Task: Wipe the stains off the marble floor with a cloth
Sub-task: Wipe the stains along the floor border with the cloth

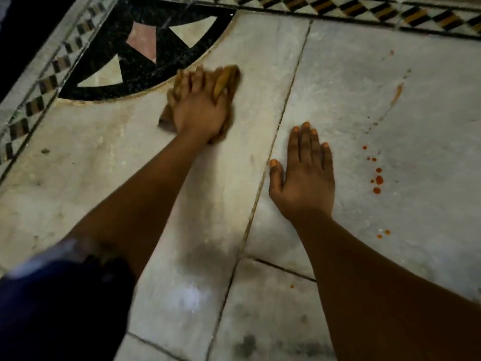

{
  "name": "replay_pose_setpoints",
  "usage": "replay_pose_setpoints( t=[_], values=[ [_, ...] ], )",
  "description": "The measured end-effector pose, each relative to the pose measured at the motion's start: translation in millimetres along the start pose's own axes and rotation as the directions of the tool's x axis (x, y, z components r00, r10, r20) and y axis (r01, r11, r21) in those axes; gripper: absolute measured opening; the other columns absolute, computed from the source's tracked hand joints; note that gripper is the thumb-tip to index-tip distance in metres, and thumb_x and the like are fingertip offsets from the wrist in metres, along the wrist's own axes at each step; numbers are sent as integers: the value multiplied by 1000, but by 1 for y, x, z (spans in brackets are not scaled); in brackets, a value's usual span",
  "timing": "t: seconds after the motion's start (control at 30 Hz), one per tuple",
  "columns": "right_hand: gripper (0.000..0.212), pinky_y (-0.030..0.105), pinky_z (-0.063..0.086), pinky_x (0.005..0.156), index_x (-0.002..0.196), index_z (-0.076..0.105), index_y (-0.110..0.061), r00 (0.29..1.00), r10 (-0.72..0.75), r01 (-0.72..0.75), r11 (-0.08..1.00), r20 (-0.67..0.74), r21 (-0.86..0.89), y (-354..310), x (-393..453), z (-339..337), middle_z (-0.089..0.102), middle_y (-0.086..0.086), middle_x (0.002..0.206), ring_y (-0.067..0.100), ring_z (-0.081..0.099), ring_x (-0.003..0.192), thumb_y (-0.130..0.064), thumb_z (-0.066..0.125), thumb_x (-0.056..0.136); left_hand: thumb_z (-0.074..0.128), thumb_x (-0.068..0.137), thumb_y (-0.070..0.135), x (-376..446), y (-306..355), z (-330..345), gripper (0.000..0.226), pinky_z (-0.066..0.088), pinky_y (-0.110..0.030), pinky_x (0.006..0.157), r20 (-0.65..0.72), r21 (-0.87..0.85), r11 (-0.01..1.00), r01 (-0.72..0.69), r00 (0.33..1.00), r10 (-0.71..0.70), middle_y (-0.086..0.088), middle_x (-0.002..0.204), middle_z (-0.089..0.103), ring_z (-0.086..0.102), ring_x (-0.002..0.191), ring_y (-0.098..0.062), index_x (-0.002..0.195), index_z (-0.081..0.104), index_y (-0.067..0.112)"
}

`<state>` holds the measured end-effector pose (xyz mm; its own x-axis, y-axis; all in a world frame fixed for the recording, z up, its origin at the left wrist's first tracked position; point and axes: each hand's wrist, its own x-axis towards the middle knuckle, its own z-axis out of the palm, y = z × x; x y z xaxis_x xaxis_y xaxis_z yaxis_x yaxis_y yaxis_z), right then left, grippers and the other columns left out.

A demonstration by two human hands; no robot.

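Observation:
My left hand (200, 110) presses a crumpled brown cloth (229, 79) onto the white marble floor (351, 87), close to the curved edge of a black inlay. Most of the cloth is hidden under the hand. To the right, across a floor joint, my right hand (305, 175) lies flat on the marble with fingers spread, holding nothing. Red-orange stain drops (378, 179) dot the slab right of that hand. A brownish streak (397, 93) runs farther back on the same slab.
A black, pink and cream inlay pattern (145, 48) fills the upper left. A chequered border strip (364, 14) runs along the top and down the left side. Dark smudges (205, 256) mark the near slabs. A dark blue garment (59, 308) covers the lower left corner.

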<state>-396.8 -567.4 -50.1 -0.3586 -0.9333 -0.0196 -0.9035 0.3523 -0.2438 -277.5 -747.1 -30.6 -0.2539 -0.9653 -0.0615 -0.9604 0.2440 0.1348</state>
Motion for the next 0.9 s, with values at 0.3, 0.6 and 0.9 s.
replay_pose_setpoints(
  t=[0.3, 0.6, 0.9],
  values=[
    [74, 36, -1, 116, 149, 10, -8, 999, 6, -5, 1000, -48, 16, -1, 2, 1, 9, 12, 158, 23, 6, 146, -48, 9, 88, 19, 97, 47, -1, 34, 9, 58, 0, -47, 114, 39, 10, 934, -357, 934, 356, -2, 159, 10, 3, 146, -23, 150, 14, 24],
    [70, 38, 2, 116, 149, 13, -7, 999, 15, -14, 1000, -52, 14, 0, 1, 1, 11, 13, 157, 23, 8, 146, -46, 14, 91, 9, 89, 57, -14, -2, 5, 67, 3, -47, 114, 33, 36, 912, -408, 913, 406, 3, 158, 12, 4, 145, -20, 149, 19, 31],
    [70, 38, 2, 116, 148, 17, -5, 998, 14, -14, 1000, -59, -2, -1, 2, 1, 15, 14, 156, 25, 13, 145, -44, 16, 90, 15, 97, 48, 27, 34, 6, 60, -2, -49, 114, 70, 14, 947, -321, 945, 319, -1, 159, 7, 0, 146, -23, 151, 13, 22]
  ],
)
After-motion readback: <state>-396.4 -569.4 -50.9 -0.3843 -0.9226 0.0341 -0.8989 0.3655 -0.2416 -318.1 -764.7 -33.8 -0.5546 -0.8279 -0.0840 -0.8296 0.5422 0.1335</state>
